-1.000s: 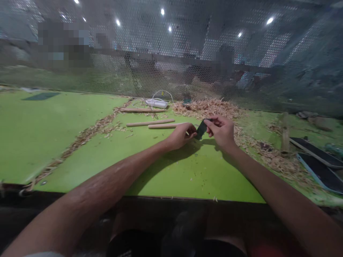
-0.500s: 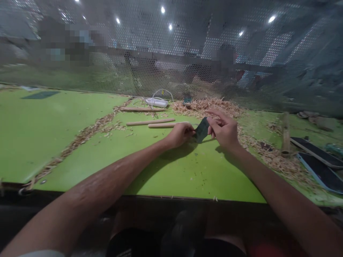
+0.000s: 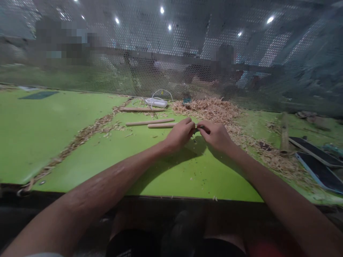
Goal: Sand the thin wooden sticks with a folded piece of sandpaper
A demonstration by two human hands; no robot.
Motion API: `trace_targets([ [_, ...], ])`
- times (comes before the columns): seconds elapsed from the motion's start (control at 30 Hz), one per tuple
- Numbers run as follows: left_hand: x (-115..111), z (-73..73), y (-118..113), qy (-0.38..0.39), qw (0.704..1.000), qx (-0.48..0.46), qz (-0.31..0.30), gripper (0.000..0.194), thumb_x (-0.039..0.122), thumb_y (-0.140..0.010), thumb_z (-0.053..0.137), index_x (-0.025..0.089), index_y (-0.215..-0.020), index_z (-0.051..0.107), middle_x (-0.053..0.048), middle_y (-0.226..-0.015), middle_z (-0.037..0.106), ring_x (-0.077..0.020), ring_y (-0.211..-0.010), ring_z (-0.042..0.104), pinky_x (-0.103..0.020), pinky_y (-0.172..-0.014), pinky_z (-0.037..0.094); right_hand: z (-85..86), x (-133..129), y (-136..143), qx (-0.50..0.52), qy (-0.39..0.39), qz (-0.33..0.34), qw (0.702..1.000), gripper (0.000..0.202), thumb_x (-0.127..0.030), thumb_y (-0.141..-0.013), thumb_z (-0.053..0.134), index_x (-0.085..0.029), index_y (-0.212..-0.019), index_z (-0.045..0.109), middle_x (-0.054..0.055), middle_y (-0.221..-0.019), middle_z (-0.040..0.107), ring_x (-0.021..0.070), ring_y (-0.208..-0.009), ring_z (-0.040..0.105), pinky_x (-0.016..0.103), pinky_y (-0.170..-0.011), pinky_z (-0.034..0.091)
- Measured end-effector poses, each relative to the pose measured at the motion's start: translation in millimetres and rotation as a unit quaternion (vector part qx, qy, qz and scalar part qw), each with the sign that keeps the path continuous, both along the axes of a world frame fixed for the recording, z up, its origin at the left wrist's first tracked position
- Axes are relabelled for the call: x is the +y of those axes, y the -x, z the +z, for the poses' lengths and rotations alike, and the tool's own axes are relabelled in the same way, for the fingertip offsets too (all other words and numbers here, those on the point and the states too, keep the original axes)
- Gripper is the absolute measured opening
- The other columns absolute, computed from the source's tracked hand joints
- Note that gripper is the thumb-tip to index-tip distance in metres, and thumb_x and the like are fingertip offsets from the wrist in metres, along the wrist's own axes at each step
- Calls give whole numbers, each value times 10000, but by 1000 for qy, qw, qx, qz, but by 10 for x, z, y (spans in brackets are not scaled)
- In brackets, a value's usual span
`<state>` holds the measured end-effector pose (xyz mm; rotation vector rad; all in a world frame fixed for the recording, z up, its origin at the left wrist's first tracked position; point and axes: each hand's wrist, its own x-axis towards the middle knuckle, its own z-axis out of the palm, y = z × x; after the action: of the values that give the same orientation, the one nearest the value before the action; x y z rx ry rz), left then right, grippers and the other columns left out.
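My left hand [image 3: 180,132] and my right hand [image 3: 215,135] meet over the green tabletop, fingertips almost touching. Both are closed in a pinch on a small dark piece of sandpaper [image 3: 196,131]. Only a narrow dark strip of it shows between the fingers; the rest is hidden. Just left of my left hand lies a pale rounded wooden stick [image 3: 160,125], its right end hidden behind that hand. A second wooden stick [image 3: 150,122] rests beside it, slightly farther back.
A heap of wood shavings [image 3: 211,107] lies behind my hands, and more trail to the right. Two phones [image 3: 320,173] and a bamboo-like tube [image 3: 284,135] are on the right. Farther back are a white power strip [image 3: 156,103] and a perforated screen [image 3: 171,67].
My right hand has come down and leftward, closer to my left hand. The sandpaper, seen as a broad face before, is now mostly covered by the fingers.
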<state>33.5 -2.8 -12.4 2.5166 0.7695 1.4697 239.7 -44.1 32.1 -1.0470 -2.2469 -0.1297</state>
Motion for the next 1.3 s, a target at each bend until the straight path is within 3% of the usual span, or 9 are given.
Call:
trace_targets([
  [0.2, 20, 9, 10, -32, 998, -56, -27, 26, 216, -1005, 671, 207, -981, 668, -58, -980, 655, -175, -809, 600, -302, -680, 501, -36, -21, 8, 1, -71, -40, 997, 291, -305, -1084, 572, -286, -1178, 846, 47, -801, 806, 218, -610, 686, 352, -623, 517],
  [0.43, -1, 69, 12, -64, 996, -54, -32, 139, 229, -1056, 620, 191, -939, 685, -51, -894, 645, -183, -807, 601, -306, -692, 478, -123, 2, 34, 82, -106, -10, 991, 252, -343, -1053, 631, -291, -1082, 877, 50, -880, 846, 240, -697, 752, 358, -659, 581],
  [0.53, -18, 116, 39, -76, 997, -20, -19, 191, 242, -1065, 573, 190, -902, 661, -61, -882, 634, -198, -815, 586, -319, -695, 467, -131, -9, 51, 104, -79, -5, 991, 235, -357, -1035, 647, -282, -1060, 869, 47, -815, 820, 213, -610, 688, 353, -627, 553],
  [0.7, -23, 173, 80, -60, 996, 63, 25, 228, 185, -1038, 503, 203, -833, 599, -82, -888, 629, -234, -855, 561, -358, -741, 463, -68, -105, 87, 144, -19, -39, 989, 284, -389, -1025, 636, -293, -1219, 818, 35, -737, 733, 219, -580, 622, 372, -601, 526],
  [0.87, -31, 189, 65, -40, 993, 103, 32, 176, 162, -1017, 539, 201, -854, 596, -78, -912, 632, -243, -890, 565, -356, -762, 450, 58, -146, 140, 64, -144, -69, 985, 199, -313, -1020, 661, -314, -1108, 839, 84, -867, 761, 318, -892, 671, 510, -871, 540],
  [0.97, -35, 199, 54, -25, 994, 107, 28, 169, 212, -1041, 569, 193, -878, 613, -68, -909, 629, -228, -854, 568, -341, -740, 441, 86, -85, 136, 10, -156, -38, 987, 152, -283, -997, 688, -298, -1024, 837, 106, -1004, 766, 360, -1055, 631, 549, -918, 511],
  [1.17, -12, 201, 79, -19, 993, 114, 17, 223, 235, -1058, 536, 185, -866, 636, -70, -894, 605, -224, -825, 564, -359, -770, 465, 46, 77, 56, -7, -98, 39, 994, 218, -265, -1043, 596, -257, -945, 790, 92, -952, 749, 296, -937, 649, 488, -880, 522],
  [1.3, 20, 159, 88, -16, 997, 80, -6, 193, 258, -1062, 572, 186, -898, 643, -63, -895, 619, -216, -817, 574, -344, -752, 481, 31, 99, 49, -15, -101, 43, 994, 238, -259, -1062, 572, -237, -933, 771, 110, -938, 738, 301, -921, 645, 480, -844, 526],
])
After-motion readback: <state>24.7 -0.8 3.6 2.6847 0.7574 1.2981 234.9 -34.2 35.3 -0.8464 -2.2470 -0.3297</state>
